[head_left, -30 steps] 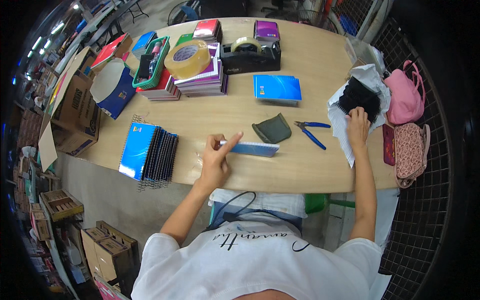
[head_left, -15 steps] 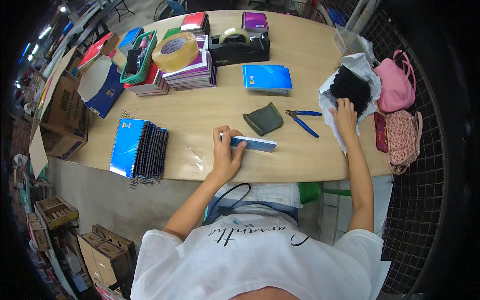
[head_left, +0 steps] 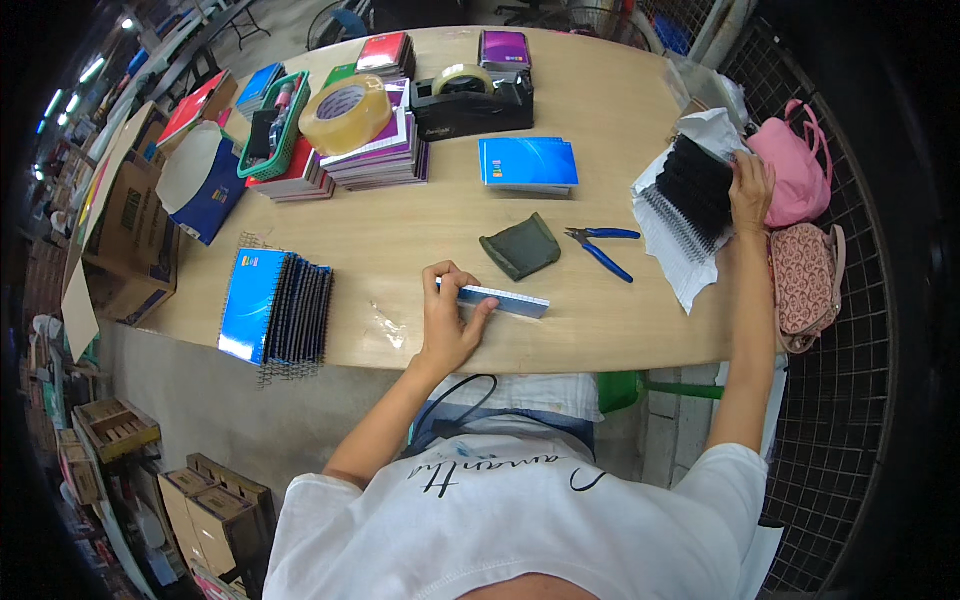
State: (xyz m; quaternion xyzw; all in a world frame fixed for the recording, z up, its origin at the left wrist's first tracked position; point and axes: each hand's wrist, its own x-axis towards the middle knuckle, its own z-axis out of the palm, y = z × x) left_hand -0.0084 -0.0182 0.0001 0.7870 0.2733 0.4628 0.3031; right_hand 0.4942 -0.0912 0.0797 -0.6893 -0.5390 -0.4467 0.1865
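Observation:
My left hand (head_left: 452, 322) is closed around a thin blue notebook (head_left: 515, 303), its thumb on the near cover. The notebook stands on its long edge near the table's front, its white page edges facing up. At the right, my right hand (head_left: 752, 195) has its fingers bent over the right edge of a pile of black binding coils (head_left: 692, 190); its thumb is hidden. Crumpled white paper (head_left: 692, 287) lies under the coils. Between the hands are blue-handled cutting pliers (head_left: 605, 255) and a dark green folded cloth (head_left: 521, 247).
Coil-bound blue notebooks (head_left: 252, 305) stand stacked front left, blue notebooks (head_left: 528, 162) lie mid-table. Behind are a tape dispenser (head_left: 473, 108), a large tape roll (head_left: 345, 115), a green basket (head_left: 277, 125) and notebook stacks. A pink bag (head_left: 785, 165) and patterned pouch (head_left: 805, 285) sit right.
My right hand has moved from the near side of the coil pile to its right edge, uncovering more coils. The left hand keeps the notebook in nearly the same place.

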